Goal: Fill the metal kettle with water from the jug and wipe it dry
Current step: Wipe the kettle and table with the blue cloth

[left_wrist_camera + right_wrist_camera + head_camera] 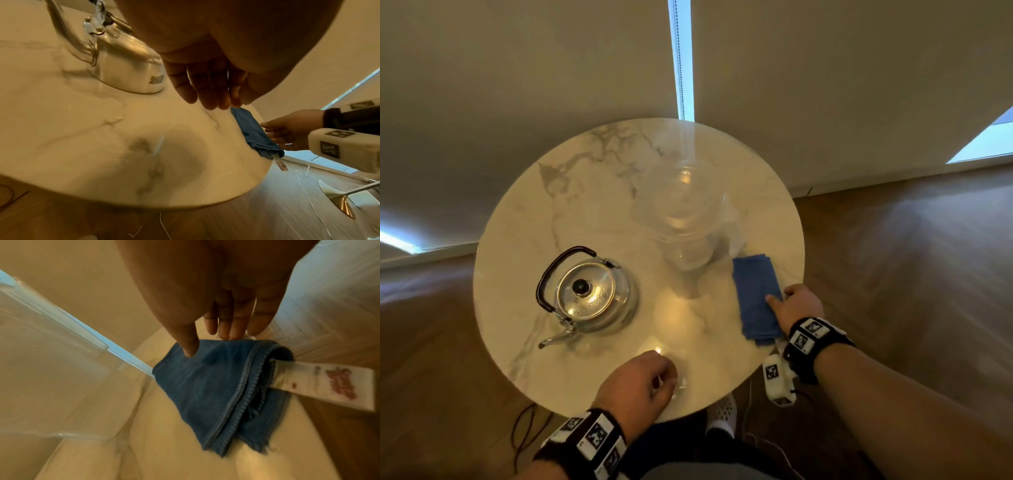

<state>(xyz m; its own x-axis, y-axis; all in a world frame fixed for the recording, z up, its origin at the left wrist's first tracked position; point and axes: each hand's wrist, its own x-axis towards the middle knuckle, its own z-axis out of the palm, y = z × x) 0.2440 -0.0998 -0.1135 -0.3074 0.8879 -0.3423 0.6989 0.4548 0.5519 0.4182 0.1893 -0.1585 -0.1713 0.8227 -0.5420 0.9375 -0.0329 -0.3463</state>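
The metal kettle point(585, 298), with its lid on and its black handle tipped left, stands on the left of the round marble table point(585, 205). In the left wrist view the kettle point(127, 65) points its spout toward the camera. The clear plastic jug point(685, 219) stands behind the middle. A folded blue cloth point(756, 298) lies at the table's right edge. My right hand point(780, 298) rests its thumb on the cloth point(216, 386), its fingers point(232, 331) fairly straight along the far edge. My left hand point(664, 380) hovers near the front edge, loosely curled and holding nothing.
A white label point(320, 384) sticks out of the cloth past the table's rim. Wooden floor surrounds the table, with thin cables point(527, 435) and a white shoe point(726, 411) below the front edge. A wall with blinds stands close behind.
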